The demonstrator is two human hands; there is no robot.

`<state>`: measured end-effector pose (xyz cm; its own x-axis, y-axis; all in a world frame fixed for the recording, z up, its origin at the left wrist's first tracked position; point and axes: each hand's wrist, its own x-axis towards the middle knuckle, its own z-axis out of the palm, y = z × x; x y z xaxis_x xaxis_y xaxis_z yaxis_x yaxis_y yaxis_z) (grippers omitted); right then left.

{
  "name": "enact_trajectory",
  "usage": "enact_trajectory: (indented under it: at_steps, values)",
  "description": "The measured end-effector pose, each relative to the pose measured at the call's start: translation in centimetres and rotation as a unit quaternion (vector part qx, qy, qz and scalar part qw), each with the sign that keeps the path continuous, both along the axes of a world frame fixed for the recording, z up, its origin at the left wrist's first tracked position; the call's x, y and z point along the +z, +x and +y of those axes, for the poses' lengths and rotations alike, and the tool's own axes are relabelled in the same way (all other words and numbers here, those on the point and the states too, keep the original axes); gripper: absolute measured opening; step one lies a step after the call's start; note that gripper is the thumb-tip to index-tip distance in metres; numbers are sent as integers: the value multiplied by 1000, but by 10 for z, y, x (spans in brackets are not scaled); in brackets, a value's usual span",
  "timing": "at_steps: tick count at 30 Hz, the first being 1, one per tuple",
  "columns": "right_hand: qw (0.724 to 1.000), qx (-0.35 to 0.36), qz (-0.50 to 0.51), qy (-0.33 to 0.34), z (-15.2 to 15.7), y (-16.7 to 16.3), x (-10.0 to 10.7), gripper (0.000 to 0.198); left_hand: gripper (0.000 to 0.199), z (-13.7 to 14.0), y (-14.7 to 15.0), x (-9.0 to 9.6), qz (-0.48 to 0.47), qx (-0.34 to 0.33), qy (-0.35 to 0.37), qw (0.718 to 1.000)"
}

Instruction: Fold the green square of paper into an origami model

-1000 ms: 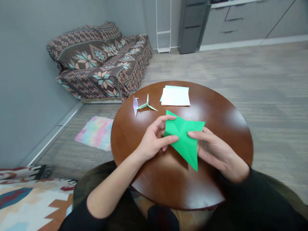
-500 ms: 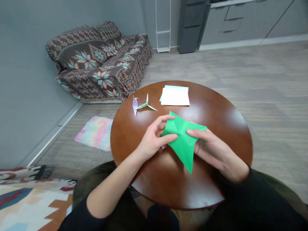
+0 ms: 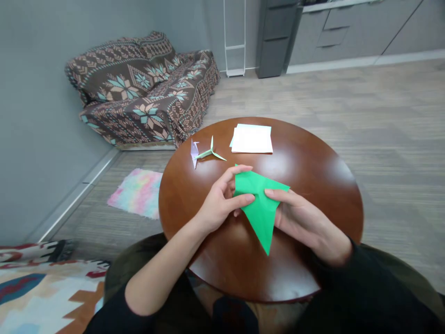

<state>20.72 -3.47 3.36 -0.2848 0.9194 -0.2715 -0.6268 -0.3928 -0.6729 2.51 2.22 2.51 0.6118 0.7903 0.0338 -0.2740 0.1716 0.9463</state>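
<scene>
Green paper (image 3: 261,204) hides fingertips of both hands (image 3: 259,208).

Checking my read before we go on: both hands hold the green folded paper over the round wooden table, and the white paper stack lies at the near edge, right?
Not quite. Both hands, left hand and right hand, hold the green folded paper over the round wooden table, but the head view shows the white paper stack at the far edge.

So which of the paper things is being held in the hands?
The bright green folded paper, pinched between both hands over the round wooden table. The small purple folded piece, pale green folded piece and white sheets lie untouched.
</scene>
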Motion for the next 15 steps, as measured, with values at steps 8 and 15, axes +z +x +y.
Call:
enact_trajectory:
  at_steps: [8, 15]
  values:
    - [959, -231, -150, 72, 11, 16, -9, 46, 57, 3, -2, 4, -40, 22, -41, 998]
    - [889, -199, -316, 264, 4, 24, -9, 29, 60, 6, -3, 5, -19, 59, -39, 997]
